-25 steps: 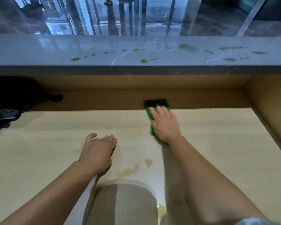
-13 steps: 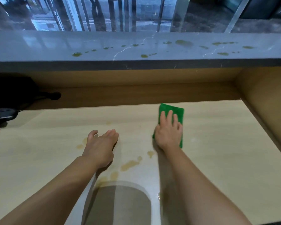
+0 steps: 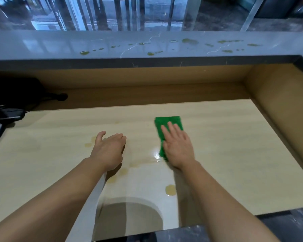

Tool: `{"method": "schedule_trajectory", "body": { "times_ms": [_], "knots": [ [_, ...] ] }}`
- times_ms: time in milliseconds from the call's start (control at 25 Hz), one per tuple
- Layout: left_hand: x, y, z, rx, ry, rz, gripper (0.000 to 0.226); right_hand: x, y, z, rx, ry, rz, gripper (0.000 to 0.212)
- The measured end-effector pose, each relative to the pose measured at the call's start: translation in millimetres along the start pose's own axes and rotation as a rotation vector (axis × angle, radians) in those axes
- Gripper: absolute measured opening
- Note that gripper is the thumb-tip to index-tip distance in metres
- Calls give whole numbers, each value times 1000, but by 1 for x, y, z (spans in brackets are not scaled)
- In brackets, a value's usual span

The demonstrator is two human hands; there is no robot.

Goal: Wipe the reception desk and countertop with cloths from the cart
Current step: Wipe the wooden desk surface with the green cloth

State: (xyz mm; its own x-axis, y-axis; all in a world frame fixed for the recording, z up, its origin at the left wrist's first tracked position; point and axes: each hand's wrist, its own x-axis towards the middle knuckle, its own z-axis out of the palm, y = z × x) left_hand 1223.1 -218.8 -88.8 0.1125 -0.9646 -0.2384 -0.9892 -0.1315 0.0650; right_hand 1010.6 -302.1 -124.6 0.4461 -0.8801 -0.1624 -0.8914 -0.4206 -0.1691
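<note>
A folded green cloth (image 3: 166, 124) lies flat on the pale wooden desk (image 3: 226, 154), right of centre. My right hand (image 3: 177, 147) presses down on it, fingers spread, covering its near half. My left hand (image 3: 108, 149) rests on the desk to the left, palm down and holding nothing. Yellowish spill spots mark the desk: a drop (image 3: 170, 189) near my right forearm and smears (image 3: 123, 171) by my left wrist. The grey marble countertop (image 3: 59, 44) above the desk carries several yellow-green drops (image 3: 189, 41).
Black devices and a cable (image 3: 9, 112) sit at the desk's left end. A brown side panel (image 3: 283, 109) walls the right end, with a back panel under the countertop. The desk's front edge meets dark floor at the lower right.
My right hand slid the cloth from the desk's back edge toward me and to the right, then back left a little. A wet sheen shows beside it. My left hand stayed put.
</note>
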Motion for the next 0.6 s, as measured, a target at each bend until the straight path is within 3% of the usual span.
{"method": "schedule_trajectory", "body": {
  "times_ms": [80, 200, 360, 440, 600],
  "knots": [
    [-7, 7, 1, -4, -2, 24, 26, -13, 46, -7, -1, 7, 142, 57],
    [-21, 16, 5, 10, -65, 37, 45, -22, 80, -11, 4, 14, 318, 57],
    [-41, 25, 9, -3, -98, 61, 77, -19, 25, -5, 79, -6, 478, 62],
    [-49, 28, 10, -1, -150, 33, 102, -26, -28, 7, 79, 6, 426, 63],
    [-62, 31, 15, 47, -153, -14, 126, -52, -107, 29, 90, -60, 89, 64]
  ]
}}
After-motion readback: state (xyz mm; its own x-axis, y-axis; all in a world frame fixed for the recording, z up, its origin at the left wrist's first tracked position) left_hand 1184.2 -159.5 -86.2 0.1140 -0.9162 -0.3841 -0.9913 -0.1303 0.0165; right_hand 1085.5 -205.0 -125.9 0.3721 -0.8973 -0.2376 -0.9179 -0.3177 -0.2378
